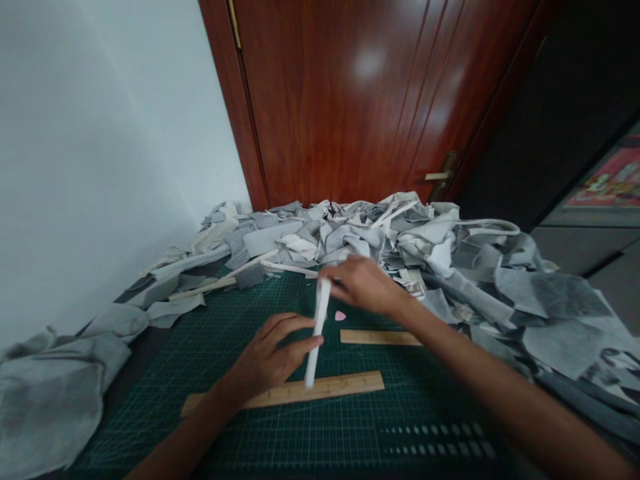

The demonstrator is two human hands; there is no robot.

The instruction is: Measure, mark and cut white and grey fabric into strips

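The left hand pinches a white strip at its middle, and the right hand grips its upper end. The strip stands tilted above the cutting mat. It seems already folded into narrow form, but is not yet laid down. Both the near wooden ruler and the far wooden ruler lie unheld.

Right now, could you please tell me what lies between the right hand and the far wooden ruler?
In the head view, a small pink piece lies on the green mat, between the right hand and the far wooden ruler.
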